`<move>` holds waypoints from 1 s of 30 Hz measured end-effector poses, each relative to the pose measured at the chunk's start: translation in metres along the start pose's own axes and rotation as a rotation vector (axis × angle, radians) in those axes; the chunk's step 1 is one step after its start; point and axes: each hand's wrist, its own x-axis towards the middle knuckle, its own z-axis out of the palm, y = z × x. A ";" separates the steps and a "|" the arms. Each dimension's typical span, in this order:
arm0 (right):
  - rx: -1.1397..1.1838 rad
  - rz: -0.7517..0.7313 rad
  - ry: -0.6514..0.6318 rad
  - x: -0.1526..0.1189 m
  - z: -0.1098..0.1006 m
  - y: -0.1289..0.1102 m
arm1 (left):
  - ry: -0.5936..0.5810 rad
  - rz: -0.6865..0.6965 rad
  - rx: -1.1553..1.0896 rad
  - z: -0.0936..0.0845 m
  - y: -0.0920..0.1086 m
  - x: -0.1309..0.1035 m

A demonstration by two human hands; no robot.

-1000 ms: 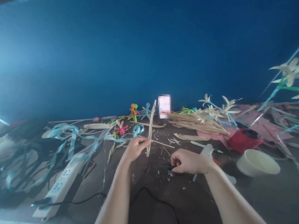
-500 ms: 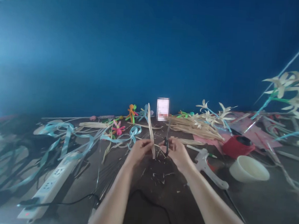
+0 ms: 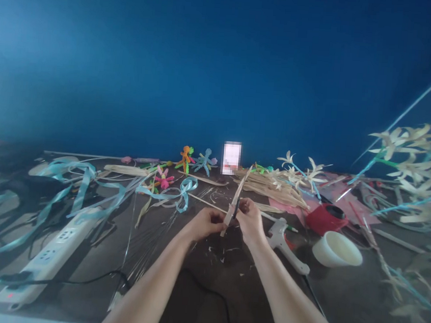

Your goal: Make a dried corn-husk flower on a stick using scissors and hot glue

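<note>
Between my two hands a long pale dried strip (image 3: 235, 202) slants up to the right, its lower end pinched in the fingers of my left hand (image 3: 211, 223). My right hand (image 3: 247, 217) is closed on dark-handled scissors (image 3: 237, 208), which lie against the strip; the blades are hard to make out. Both hands are close together above the dark table (image 3: 206, 298). Small pale scraps (image 3: 224, 253) are scattered below them.
On the right are a white glue gun (image 3: 287, 245), a white cup (image 3: 337, 250), a red container (image 3: 325, 218) and pale flowers (image 3: 404, 145). Blue ribbon (image 3: 85, 177) and a power strip (image 3: 54, 253) lie left. Dried husks (image 3: 272, 187) and small dolls (image 3: 186, 159) are behind.
The pale strip has gone from nearly upright to leaning right, and my hands have come closer together around it. The view has shifted slightly.
</note>
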 end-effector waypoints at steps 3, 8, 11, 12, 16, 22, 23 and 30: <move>0.044 0.035 0.043 -0.001 0.001 -0.006 | -0.034 0.009 0.025 0.000 0.001 -0.001; 0.037 0.033 0.062 0.001 -0.001 -0.007 | -0.076 0.016 0.029 -0.001 0.002 -0.003; 0.037 0.034 0.047 0.002 -0.003 -0.005 | -0.080 0.022 0.032 -0.001 0.004 -0.005; 0.040 0.036 0.039 0.002 -0.003 -0.005 | -0.084 0.012 0.029 -0.001 0.005 -0.005; 0.042 0.047 0.006 0.004 -0.007 -0.006 | -0.034 -0.039 -0.017 0.000 0.003 -0.004; 0.013 0.069 -0.143 0.000 -0.003 -0.005 | 0.124 -0.036 -0.069 0.000 -0.004 0.003; 0.003 0.064 -0.167 -0.001 -0.002 -0.004 | 0.135 -0.036 -0.082 0.000 -0.005 0.004; -0.043 0.041 -0.192 -0.002 -0.001 0.001 | 0.145 -0.084 -0.206 0.001 -0.006 0.004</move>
